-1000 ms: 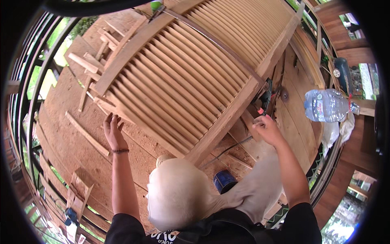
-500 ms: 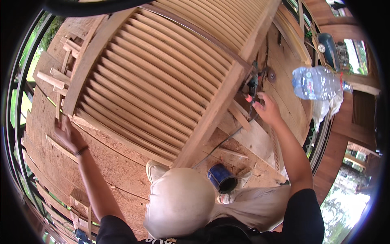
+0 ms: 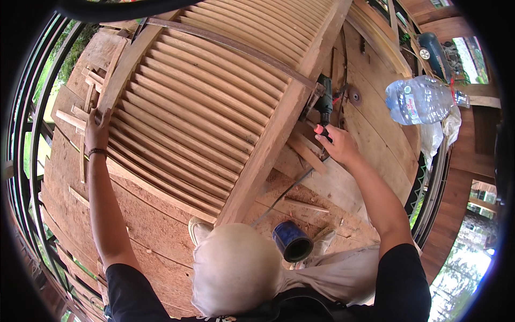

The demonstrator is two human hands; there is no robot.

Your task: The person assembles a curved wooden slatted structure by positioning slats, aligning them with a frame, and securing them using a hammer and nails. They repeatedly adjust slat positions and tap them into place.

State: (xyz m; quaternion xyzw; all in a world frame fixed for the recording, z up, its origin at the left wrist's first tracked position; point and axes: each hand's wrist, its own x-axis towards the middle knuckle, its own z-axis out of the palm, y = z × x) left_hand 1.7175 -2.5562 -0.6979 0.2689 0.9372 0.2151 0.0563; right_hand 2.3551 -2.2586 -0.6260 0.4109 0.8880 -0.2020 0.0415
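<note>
A large wooden louvered panel (image 3: 188,112) with many slats lies in front of me, and a long metal bar clamp (image 3: 230,44) spans its width. At the panel's near left corner, my left hand (image 3: 96,131) straddles the frame piece, thumb and fingers on either side. My right hand (image 3: 339,144) is beyond the right frame edge, closed around a red-and-black handle (image 3: 321,130) that appears to belong to the clamp. Just past that hand lies a dark green power tool (image 3: 325,99). Part of the handle is hidden in my fingers.
A blue can (image 3: 292,241) sits on the dusty plank floor (image 3: 161,241) by my knee. Wood offcuts (image 3: 72,121) lie left of the panel. To the right are a large clear plastic bottle (image 3: 421,101) and a grinding disc (image 3: 354,95). A cable (image 3: 284,196) crosses the boards.
My left hand has moved up from beside the panel's corner onto its frame. My right hand has closed on the red-and-black handle. The view has shifted slightly.
</note>
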